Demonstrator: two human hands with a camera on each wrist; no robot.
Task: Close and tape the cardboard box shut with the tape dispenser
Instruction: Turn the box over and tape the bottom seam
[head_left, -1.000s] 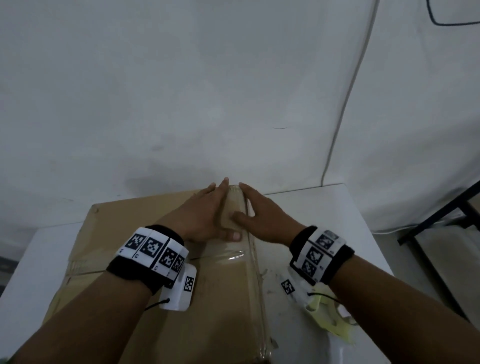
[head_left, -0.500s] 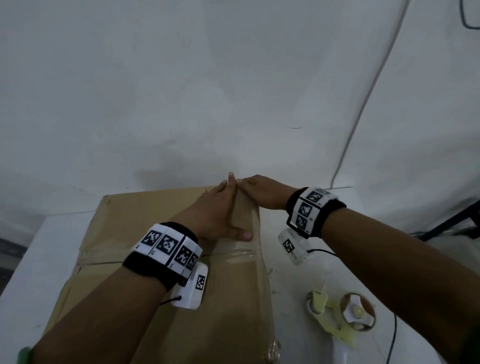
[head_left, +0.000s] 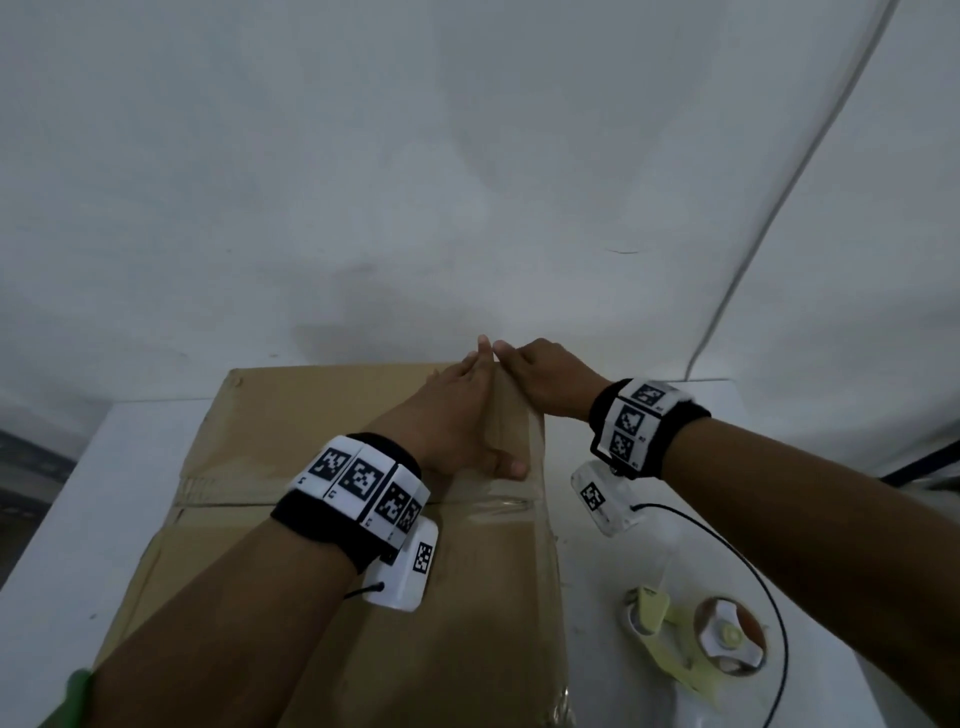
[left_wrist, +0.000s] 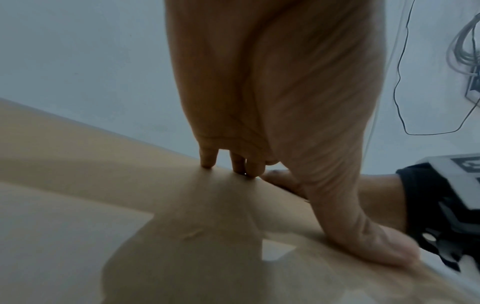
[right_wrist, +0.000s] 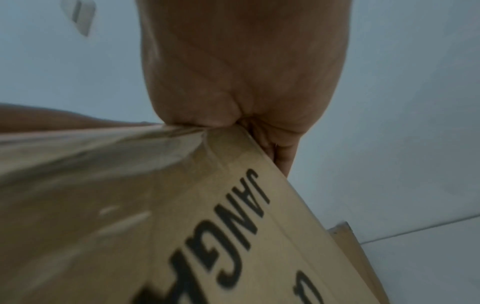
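Observation:
A closed brown cardboard box (head_left: 322, 426) lies on a white table (head_left: 104, 493), with clear tape (head_left: 511, 415) along its right edge and across the flap seam. My left hand (head_left: 462, 410) lies flat on the box top near the far right corner, fingers straight, thumb pressing the tape. In the left wrist view its fingertips (left_wrist: 252, 168) touch the cardboard (left_wrist: 78, 195). My right hand (head_left: 545, 379) grips that far right corner, its fingers bent over the far edge. The right wrist view has my right hand (right_wrist: 241, 72) on the corner, above the printed side (right_wrist: 233, 236). The yellow-and-white tape dispenser (head_left: 696, 639) lies on the table, right of the box.
A white wall rises close behind the box, with a thin cable (head_left: 753, 249) running up it. A black cord (head_left: 769, 597) from the right wrist loops over the table by the dispenser. Something green (head_left: 78, 686) shows at the lower left edge.
My right hand has slid from flat on the box top to the far right corner and bent over the edge. The left hand still presses in place. The view has tilted, uncovering the dispenser.

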